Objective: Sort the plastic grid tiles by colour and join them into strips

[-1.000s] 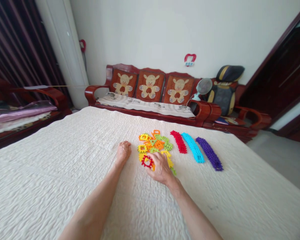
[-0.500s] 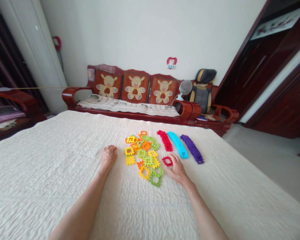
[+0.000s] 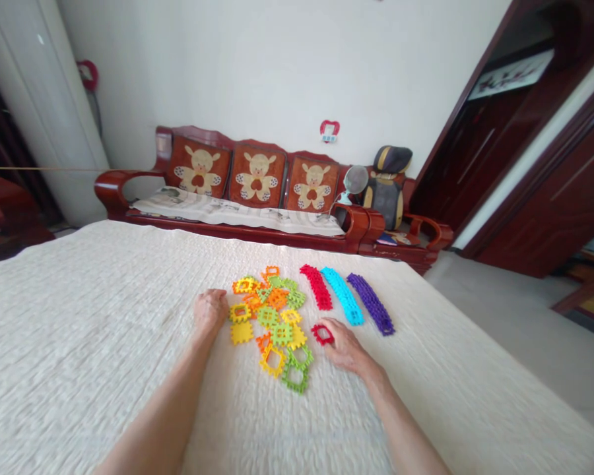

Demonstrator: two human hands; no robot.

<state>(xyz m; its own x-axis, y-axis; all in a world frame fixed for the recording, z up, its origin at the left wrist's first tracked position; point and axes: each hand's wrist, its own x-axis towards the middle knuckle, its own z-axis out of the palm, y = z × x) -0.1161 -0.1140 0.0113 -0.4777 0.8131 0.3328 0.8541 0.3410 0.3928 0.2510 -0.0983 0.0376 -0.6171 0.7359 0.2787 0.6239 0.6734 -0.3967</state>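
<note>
My right hand (image 3: 344,346) pinches a red square frame-shaped building piece (image 3: 316,336) with notched edges, thumb and fingers at its right side. To the left of it spreads a loose pile of notched plastic pieces: a solid yellow square (image 3: 241,333), a green windowed piece (image 3: 282,334), orange ones (image 3: 278,299) and others. My left hand (image 3: 210,310) rests on the bed cover left of the pile, its fingers curled closed. Behind my right hand lie a red row of pieces (image 3: 317,287), a light blue row (image 3: 342,295) and a purple row (image 3: 371,304), side by side.
A quilted cream cover (image 3: 103,343) spreads under everything. Beyond its far edge stands a wooden sofa (image 3: 193,231) with bear-patterned cushions (image 3: 256,175). A small fan (image 3: 356,179) and a massage seat pad (image 3: 386,198) are at the sofa's right.
The view has turned a little to the right, so most things sit further left. My right hand has closed around the red piece's side; my left hand stays beside the pile.
</note>
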